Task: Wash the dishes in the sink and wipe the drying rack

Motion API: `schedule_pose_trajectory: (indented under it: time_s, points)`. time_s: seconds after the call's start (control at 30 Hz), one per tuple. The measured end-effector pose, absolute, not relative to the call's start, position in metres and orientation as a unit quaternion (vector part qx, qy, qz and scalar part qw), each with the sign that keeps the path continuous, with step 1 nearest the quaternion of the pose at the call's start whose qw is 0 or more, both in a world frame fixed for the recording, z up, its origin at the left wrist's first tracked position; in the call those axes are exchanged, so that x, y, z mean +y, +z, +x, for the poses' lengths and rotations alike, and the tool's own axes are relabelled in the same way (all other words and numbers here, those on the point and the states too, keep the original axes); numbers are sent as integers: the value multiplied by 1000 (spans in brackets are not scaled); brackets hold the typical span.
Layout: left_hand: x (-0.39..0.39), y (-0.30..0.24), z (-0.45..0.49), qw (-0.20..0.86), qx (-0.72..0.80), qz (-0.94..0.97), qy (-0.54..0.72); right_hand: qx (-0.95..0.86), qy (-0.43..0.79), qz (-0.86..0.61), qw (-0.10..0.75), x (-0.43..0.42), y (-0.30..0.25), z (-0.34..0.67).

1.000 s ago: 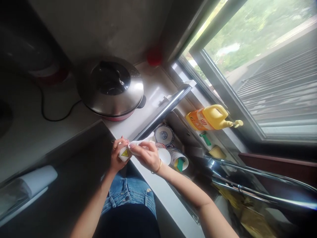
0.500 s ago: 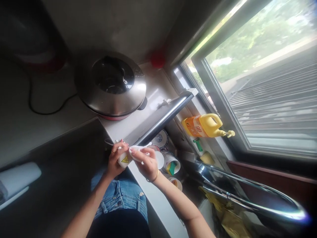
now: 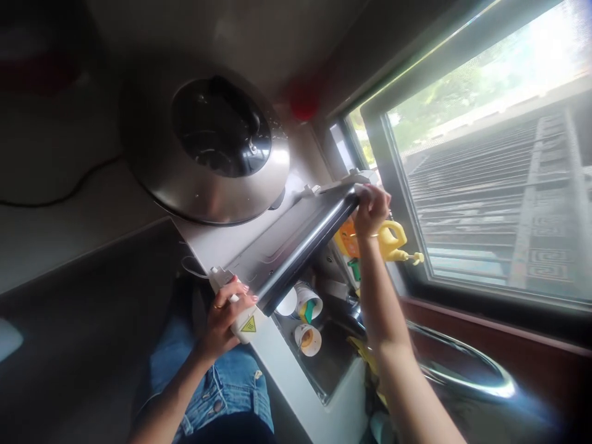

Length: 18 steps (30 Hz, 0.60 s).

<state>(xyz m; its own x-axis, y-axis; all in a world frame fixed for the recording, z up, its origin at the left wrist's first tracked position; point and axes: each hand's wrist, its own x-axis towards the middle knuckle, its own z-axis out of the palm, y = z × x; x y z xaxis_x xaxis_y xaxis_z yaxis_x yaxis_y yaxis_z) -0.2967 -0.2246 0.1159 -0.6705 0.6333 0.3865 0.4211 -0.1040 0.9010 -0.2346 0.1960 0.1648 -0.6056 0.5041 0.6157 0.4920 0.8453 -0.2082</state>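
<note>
A long flat appliance (image 3: 282, 246) with a dark panel, a glossy rounded edge and white end pieces lies slanted over the counter and sink edge. A yellow hot-surface label marks its near end. My left hand (image 3: 226, 314) is wrapped around that white near end. At the far end, beside the window, my right hand (image 3: 371, 209) is closed on a white cloth (image 3: 363, 191) and presses it against the appliance's edge. Most of the cloth is hidden in the fingers; it could be a wipe or tissue.
Behind the appliance stands a large pan with a steel and glass lid (image 3: 208, 197). The sink (image 3: 326, 376) holds cups (image 3: 308, 340) and a green-yellow sponge (image 3: 307, 311). A yellow pump bottle (image 3: 393, 237) stands by the window, near a chrome faucet (image 3: 462, 357).
My right hand has moved with the white cloth from the near end, beside my left hand, to the appliance's far end. My left hand stays on the near end.
</note>
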Motion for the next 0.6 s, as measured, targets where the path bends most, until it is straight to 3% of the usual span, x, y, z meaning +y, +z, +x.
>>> schedule_pose_trajectory:
  time_s: [0.23, 0.4, 0.6]
  points:
    - [-219, 125, -300, 75, 660, 402, 630, -943, 41, -265, 198, 216, 197, -240]
    - [-219, 129, -305, 80, 663, 397, 629, -970, 53, -175, 161, 97, 215, -233]
    - [-217, 129, -301, 60, 652, 404, 639, -979, 188, -32, 69, -47, 239, -223]
